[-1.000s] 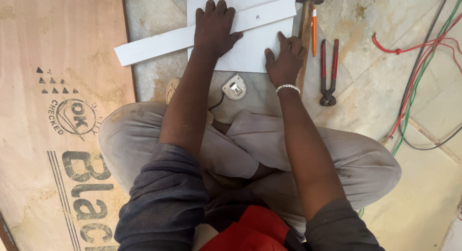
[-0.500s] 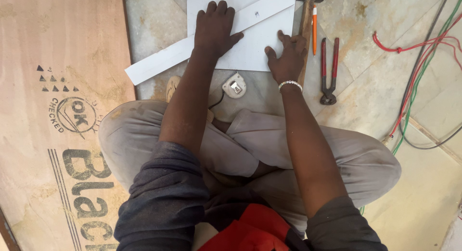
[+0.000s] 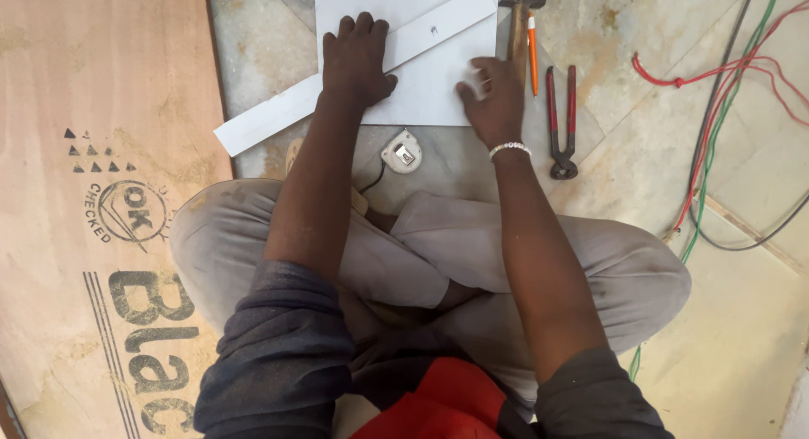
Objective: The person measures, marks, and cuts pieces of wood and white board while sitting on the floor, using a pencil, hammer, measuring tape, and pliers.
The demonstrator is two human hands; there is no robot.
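At the top middle, the left hand (image 3: 356,61) presses flat, fingers spread, on the long white strip (image 3: 278,119) lying slantwise across the white square board (image 3: 430,85), while the right hand (image 3: 493,98), fingers curled, steadies the board's edge; I think lining up comes first, and marking needs the orange pencil (image 3: 533,51).

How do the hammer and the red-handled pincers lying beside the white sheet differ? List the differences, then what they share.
The hammer has a single wooden handle and a dark metal head; the pincers have two red handles meeting at dark jaws. The hammer's head points away from the person, the pincers' jaws toward them. The hammer lies next to the white sheet, the pincers farther right. Both lie flat on the floor, unheld.
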